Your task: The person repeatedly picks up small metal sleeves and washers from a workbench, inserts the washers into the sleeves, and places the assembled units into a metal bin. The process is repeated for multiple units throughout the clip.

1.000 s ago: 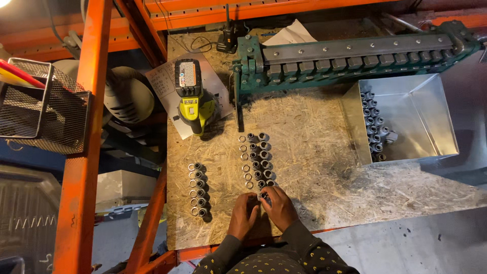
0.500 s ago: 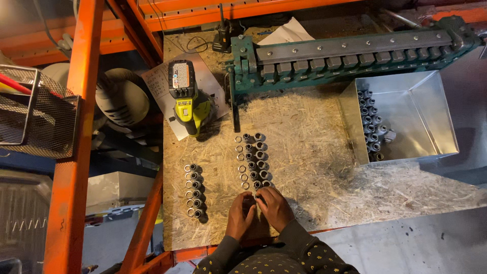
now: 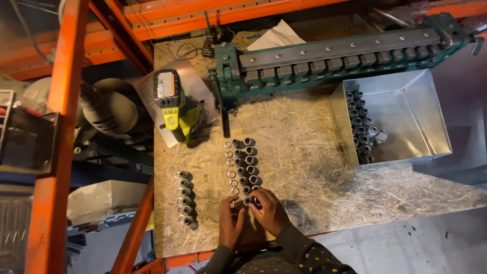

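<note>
- Two bare hands work at the near edge of the surface (image 3: 314,152), a chipboard top set in an orange steel frame (image 3: 61,127).
- Left hand (image 3: 231,226): fingers curled and pointing far, tips at the near end of the block of small metal sleeves (image 3: 242,167). Whether its grip is clamped on a sleeve cannot be told; the fingertips hide the contact.
- Right hand (image 3: 270,213): just beside the left hand, fingertips drawn together over the nearest sleeves of the same block. A dark sleeve shows at the fingertips, but a firm hold on it cannot be confirmed.
- Block of small metal sleeves: upright pieces in close rows, running from the hands toward the far side, at the middle of the surface.
- Second row of sleeves (image 3: 183,198): a narrow line to the left of the block, apart from it and from both hands.
- Cordless drill (image 3: 175,106): yellow-green and black, lying on a sheet of paper (image 3: 195,83) far left of the block.
- Green sheet-metal brake (image 3: 335,56): spans the far side of the surface, left to right.
- Sheet-metal tray (image 3: 406,116): on the right, well apart from the hands; more sleeves line its left wall.
- Dark patterned sleeves of the person's garment (image 3: 294,253) show at the near edge.
</note>
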